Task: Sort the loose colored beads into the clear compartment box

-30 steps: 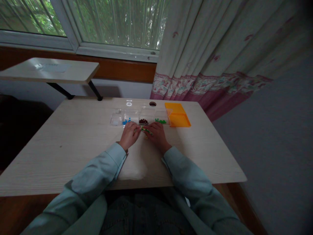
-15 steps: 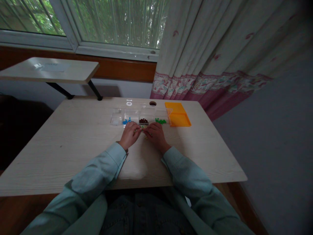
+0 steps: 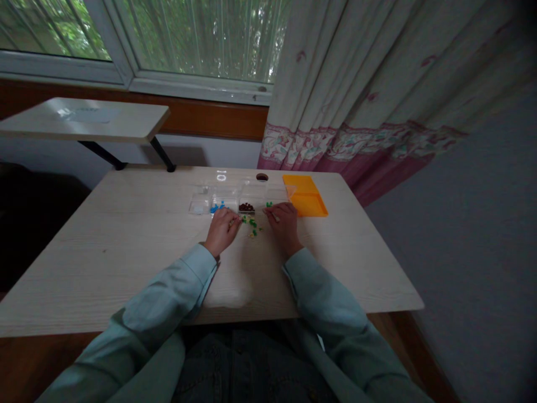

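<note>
My left hand rests on the table with its fingers pinched together; what they hold is too small to make out. My right hand is by the clear box holding green pieces, fingertips drawn together, their content hidden. Between the hands lies a loose scatter of small green and yellow pieces. Just behind stand clear plastic boxes, one with dark brown pieces and one with blue pieces. A further clear box is at the left end of the row.
An orange tray lies at the right end of the clear boxes. A round hole pierces the back of the wooden table. On the left, a raised shelf stands on black legs. A curtain hangs behind.
My right hand has moved right, away from my left hand, to the box with green pieces. The green and yellow pieces between the hands are now uncovered. My left hand has barely moved.
</note>
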Demonstrator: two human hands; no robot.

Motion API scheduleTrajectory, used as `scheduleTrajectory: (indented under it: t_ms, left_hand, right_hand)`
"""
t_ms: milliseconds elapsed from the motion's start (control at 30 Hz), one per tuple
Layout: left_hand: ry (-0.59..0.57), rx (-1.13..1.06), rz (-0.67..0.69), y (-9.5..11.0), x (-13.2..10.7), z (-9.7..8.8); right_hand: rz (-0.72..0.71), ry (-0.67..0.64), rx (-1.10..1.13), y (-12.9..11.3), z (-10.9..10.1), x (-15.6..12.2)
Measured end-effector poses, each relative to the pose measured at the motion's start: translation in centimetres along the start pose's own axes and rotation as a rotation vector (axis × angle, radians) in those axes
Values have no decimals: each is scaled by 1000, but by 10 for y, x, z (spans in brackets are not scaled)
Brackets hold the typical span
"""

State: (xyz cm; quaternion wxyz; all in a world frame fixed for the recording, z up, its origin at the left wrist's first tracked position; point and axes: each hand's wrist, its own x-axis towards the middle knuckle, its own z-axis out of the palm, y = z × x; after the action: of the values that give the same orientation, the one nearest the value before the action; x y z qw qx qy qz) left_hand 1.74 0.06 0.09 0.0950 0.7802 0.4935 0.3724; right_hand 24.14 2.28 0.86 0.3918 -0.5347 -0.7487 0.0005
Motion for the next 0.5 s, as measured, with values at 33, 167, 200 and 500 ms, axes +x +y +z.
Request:
scheduleTrajectory:
  t_ms: [33,167,200,500]
  left_hand:
    - [4,2,0,0,0,0]
    - [7,8,1,0,0,1]
    - [8,8,1,0,0,1]
    - [6,-8,-16,3,1,-1]
  right_hand:
    - [33,30,-18,6,-2,1]
    - [128,71,-89,23,-5,3]
    - [138,66,-98,25,-4,3]
    - [132,47,-129,24,0,0]
